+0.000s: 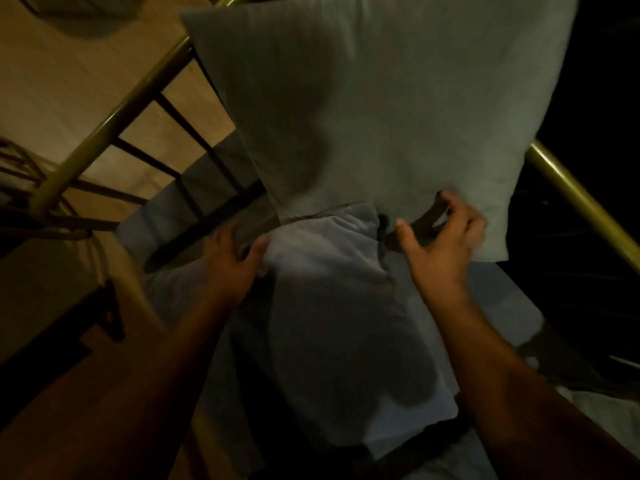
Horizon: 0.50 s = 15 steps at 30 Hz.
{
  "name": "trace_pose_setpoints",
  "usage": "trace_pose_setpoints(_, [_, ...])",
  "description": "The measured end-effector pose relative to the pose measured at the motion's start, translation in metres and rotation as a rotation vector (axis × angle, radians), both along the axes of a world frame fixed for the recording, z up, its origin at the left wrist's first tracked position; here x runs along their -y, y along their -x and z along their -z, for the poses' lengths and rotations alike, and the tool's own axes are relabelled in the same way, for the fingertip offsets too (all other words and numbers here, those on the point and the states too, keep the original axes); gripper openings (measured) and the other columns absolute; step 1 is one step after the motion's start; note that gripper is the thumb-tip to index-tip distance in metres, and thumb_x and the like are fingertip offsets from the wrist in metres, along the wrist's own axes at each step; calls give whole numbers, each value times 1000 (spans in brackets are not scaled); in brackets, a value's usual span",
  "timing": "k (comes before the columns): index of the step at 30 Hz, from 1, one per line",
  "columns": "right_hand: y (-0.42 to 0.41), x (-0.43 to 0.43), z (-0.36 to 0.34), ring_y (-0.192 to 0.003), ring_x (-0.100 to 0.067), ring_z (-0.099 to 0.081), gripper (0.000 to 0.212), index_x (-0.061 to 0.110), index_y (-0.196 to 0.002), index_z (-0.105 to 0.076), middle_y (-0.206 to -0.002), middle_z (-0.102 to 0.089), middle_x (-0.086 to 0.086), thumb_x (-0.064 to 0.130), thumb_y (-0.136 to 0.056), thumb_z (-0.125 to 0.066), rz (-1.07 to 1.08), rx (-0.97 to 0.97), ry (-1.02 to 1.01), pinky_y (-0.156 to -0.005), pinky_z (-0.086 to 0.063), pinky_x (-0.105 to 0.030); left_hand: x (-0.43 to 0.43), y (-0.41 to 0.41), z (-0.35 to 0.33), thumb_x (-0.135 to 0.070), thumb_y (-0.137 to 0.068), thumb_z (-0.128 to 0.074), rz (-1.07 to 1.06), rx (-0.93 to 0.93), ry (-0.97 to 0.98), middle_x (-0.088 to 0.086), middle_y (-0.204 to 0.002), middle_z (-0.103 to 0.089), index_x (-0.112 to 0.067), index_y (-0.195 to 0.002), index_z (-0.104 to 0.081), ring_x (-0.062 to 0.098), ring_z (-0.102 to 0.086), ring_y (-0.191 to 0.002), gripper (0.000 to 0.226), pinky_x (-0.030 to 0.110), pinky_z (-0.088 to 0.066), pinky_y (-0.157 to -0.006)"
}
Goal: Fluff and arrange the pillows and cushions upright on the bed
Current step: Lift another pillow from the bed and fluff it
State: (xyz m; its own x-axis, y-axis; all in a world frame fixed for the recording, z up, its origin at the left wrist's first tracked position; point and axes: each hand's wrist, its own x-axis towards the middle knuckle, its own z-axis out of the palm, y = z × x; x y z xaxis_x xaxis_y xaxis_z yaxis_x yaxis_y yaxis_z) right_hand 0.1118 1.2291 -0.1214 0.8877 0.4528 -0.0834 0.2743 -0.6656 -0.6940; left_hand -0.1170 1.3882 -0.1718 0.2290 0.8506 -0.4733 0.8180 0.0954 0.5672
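A large white pillow [374, 109] stands upright against the brass headboard rail [114, 116]. In front of it lies a second, bluish-white pillow [332, 306] flat on the bed. My left hand [232, 261] presses on the upper left corner of the lying pillow, thumb on the fabric. Beside its upper right corner hovers my right hand [443, 244], fingers spread and curled, just below the upright pillow's bottom edge and holding nothing. The light is dim and the hands are slightly blurred.
The brass rail continues at the right [581, 202]. Dark bars [187, 126] run between the rails on the left. A wooden floor [52, 81] lies beyond the headboard, and the bed sheet [498, 292] shows at the right of the pillows.
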Motion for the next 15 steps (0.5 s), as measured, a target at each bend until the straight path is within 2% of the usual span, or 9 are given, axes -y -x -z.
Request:
trace_pose_setpoints(3, [-27, -12, -12, -124, -36, -36, 75, 18, -133, -42, -133, -35, -20, 42, -69, -76, 52, 136, -17, -107, -33, -45, -25, -62, 1, -59, -73, -64, -51, 374, 173, 9, -147, -40, -22, -142, -33, 22, -40, -133, 85, 45, -34, -112])
trace_pose_setpoints(5, [-45, -16, -17, -129, -33, -32, 87, 22, -139, -36, -139, -30, -18, 46, -66, -77, 71, 157, -12, -108, -29, -40, -42, -97, 4, -66, -62, -68, -129, 542, 207, 8, -150, -37, -20, -146, -22, 19, -40, -134, 106, 46, -36, -112])
trace_pose_setpoints(7, [-66, -17, -21, -137, -31, -26, 104, 29, -146, -22, -148, -21, -15, 50, -62, -79, 46, 98, -17, -113, -27, -42, -58, -114, 7, -71, -52, -70, -236, 595, 238, 8, -152, -33, -23, -149, -10, 23, -39, -135, 124, 46, -37, -111])
trace_pose_setpoints(8, [-76, -17, -24, -140, -28, -23, 112, 31, -147, -15, -152, -17, -13, 51, -59, -81, 16, 55, -19, -114, -26, -43, -63, -117, 12, -72, -50, -72, -270, 616, 261, 7, -153, -33, -27, -149, -8, 24, -39, -135, 126, 47, -37, -110])
trace_pose_setpoints(12, [-94, -19, -33, -142, -22, -24, 124, 34, -149, -4, -156, -16, -7, 47, -56, -85, -68, -34, -16, -110, -26, -33, -78, -117, 26, -67, -49, -80, -322, 669, 343, 0, -148, -41, -35, -145, -17, 21, -46, -129, 119, 50, -41, -106])
trace_pose_setpoints(15, [-89, -25, -41, -141, -23, -28, 125, 35, -148, -5, -155, -22, -5, 55, -53, -83, -71, -15, -30, -113, -30, -44, -73, -119, 13, -58, -61, -78, -293, 713, 330, -1, -148, -42, -28, -146, -20, 17, -45, -131, 107, 47, -39, -109])
